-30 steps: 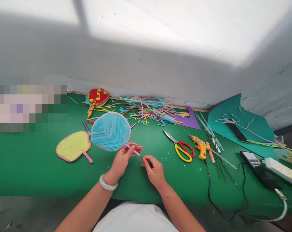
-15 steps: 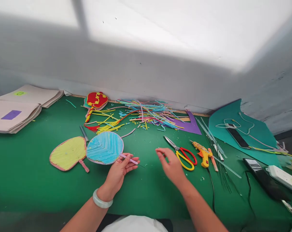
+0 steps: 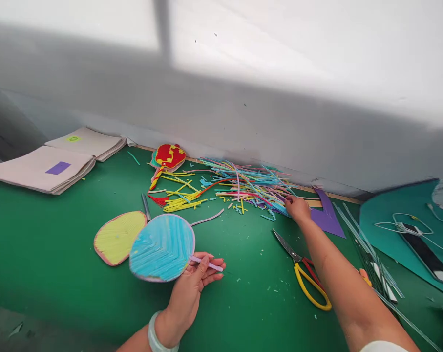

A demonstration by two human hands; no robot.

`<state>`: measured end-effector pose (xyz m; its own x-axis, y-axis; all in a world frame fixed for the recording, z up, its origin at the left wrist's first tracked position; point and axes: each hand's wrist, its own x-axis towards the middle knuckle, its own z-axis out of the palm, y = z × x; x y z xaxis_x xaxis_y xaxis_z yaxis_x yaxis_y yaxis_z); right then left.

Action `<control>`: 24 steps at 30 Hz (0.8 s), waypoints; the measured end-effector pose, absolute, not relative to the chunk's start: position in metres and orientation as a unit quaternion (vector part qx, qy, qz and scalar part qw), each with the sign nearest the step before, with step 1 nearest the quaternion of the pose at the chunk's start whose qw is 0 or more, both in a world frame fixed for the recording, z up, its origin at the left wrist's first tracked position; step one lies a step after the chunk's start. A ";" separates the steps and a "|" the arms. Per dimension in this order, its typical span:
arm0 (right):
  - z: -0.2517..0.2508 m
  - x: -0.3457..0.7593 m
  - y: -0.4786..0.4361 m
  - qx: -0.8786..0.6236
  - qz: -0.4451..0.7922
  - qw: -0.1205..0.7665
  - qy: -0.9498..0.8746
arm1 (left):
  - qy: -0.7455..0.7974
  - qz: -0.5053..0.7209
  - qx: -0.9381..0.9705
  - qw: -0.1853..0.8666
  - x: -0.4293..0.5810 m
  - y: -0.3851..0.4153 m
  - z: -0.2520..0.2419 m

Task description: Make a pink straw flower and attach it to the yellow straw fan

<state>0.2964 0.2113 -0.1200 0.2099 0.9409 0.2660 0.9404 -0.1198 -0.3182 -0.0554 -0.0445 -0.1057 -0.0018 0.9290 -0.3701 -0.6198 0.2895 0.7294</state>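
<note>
My left hand (image 3: 192, 283) holds a round blue fan (image 3: 162, 247) by its thin lilac handle, with the thumb pressed on the handle. The fan's face is made of blue pipe cleaners with a lilac rim. A yellow fan (image 3: 119, 237) with a pink rim lies flat just left of it, partly covered by the blue one. Farther off, my right hand (image 3: 297, 208) is at the right end of a pile of coloured pipe cleaners (image 3: 250, 181). Its fingers are curled closed on the pipe cleaner ends, the fingertips partly hidden.
Scissors (image 3: 311, 288) lie beside my right forearm. Purple card (image 3: 329, 217), clear glue sticks (image 3: 360, 239) and teal sheeting (image 3: 393, 210) with a phone and cable are at the right. A red fan (image 3: 170, 155) lies by the wall, and an open book (image 3: 38, 168) at the left.
My right hand has moved forward from the middle of the table to the pipe cleaner pile. The left hand still holds the blue fan. The view has turned to the left.
</note>
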 end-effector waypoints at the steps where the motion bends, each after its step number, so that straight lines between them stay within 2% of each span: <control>1: -0.120 0.294 0.213 -0.752 -0.005 0.220 -0.621 | 0.422 0.591 0.194 0.659 -0.056 -0.045 -0.105; 4: -0.115 0.275 0.209 -0.756 -0.040 0.274 -0.593 | 0.429 0.631 0.231 0.603 -0.058 -0.049 -0.103; 8: -0.107 0.214 0.182 -0.673 -0.061 0.329 -0.660 | 0.433 0.611 0.217 0.627 -0.055 -0.050 -0.102; 12: -0.112 0.123 0.140 -0.474 0.027 0.256 -0.842 | 0.424 0.590 0.197 0.658 -0.054 -0.049 -0.102; 15: -0.117 0.067 0.124 -0.378 0.077 0.196 -0.901 | 0.411 0.587 0.199 0.668 -0.055 -0.048 -0.101; 20: -0.118 0.032 0.131 -0.386 0.113 0.136 -0.905 | 0.396 0.601 0.192 0.667 -0.060 -0.046 -0.099; 24: -0.104 0.044 0.121 -0.415 0.121 0.149 -0.889 | 0.389 0.606 0.200 0.665 -0.062 -0.045 -0.099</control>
<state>0.0443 0.1210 -0.1035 -0.6118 0.7737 0.1649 0.7012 0.6269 -0.3397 -0.0620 -0.0452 -0.0989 -0.0367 0.9608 -0.2747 -0.6501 0.1858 0.7368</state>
